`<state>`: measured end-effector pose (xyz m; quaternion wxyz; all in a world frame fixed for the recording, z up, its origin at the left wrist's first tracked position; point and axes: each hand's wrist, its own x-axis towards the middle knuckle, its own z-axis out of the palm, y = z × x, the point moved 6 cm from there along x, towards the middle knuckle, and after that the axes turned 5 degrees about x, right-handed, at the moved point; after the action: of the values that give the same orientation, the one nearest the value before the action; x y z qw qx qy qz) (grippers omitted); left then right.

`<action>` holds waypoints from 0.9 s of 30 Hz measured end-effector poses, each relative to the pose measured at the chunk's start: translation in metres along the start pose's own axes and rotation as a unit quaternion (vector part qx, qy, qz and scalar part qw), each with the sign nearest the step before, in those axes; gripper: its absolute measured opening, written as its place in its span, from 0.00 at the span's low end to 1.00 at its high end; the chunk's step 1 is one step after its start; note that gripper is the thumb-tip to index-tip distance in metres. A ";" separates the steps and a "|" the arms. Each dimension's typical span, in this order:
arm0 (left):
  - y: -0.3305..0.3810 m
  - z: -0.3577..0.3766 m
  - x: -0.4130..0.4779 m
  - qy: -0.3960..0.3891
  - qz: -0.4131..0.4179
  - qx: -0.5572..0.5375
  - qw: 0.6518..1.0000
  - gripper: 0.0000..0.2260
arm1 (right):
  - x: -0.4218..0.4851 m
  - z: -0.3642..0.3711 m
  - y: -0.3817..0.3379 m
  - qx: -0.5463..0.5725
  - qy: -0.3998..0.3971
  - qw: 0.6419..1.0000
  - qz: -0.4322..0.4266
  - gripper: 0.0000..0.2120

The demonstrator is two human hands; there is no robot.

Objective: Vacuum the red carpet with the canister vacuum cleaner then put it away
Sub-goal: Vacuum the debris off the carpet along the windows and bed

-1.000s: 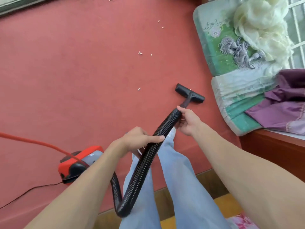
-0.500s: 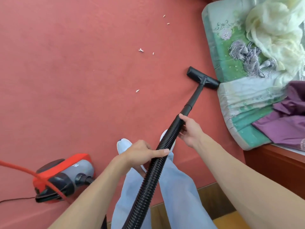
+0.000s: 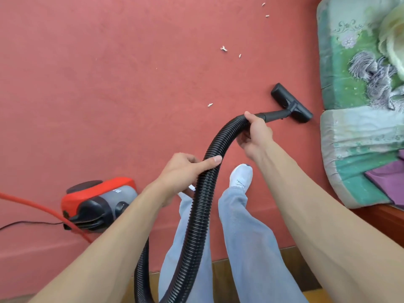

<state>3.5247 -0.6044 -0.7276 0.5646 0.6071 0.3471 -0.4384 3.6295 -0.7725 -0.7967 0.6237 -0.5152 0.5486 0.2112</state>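
Wrapping the ribbed black hose (image 3: 202, 211) are left grip (image 3: 185, 171) and right grip (image 3: 254, 136), flat nozzle (image 3: 291, 103) on red carpet (image 3: 109, 84).

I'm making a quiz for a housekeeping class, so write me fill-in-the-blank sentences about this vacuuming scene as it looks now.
1. The flat black floor nozzle sits on the ____ carpet.
2. The left hand and right hand grip the ribbed black hose; the right one is nearer the ____.
3. The red and grey canister vacuum cleaner sits on the person's ____ side.
Missing words: red; nozzle; left.
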 end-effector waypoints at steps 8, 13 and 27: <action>-0.049 -0.028 -0.030 -0.022 -0.002 -0.090 0.996 0.20 | -0.025 0.040 0.050 -0.097 -0.038 0.995 0.002 0.20; -0.103 -0.035 -0.047 -0.004 -0.022 -0.149 0.989 0.19 | -0.043 0.053 0.087 -0.179 -0.074 0.981 0.006 0.15; -0.151 -0.022 -0.088 -0.064 -0.003 -0.182 0.981 0.16 | -0.075 0.027 0.129 -0.274 -0.090 0.958 -0.002 0.13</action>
<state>3.3561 -0.5578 -0.7044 0.6857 0.4635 0.3858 -0.4075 3.5114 -0.6771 -0.7854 0.5060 -0.6462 0.4105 0.3973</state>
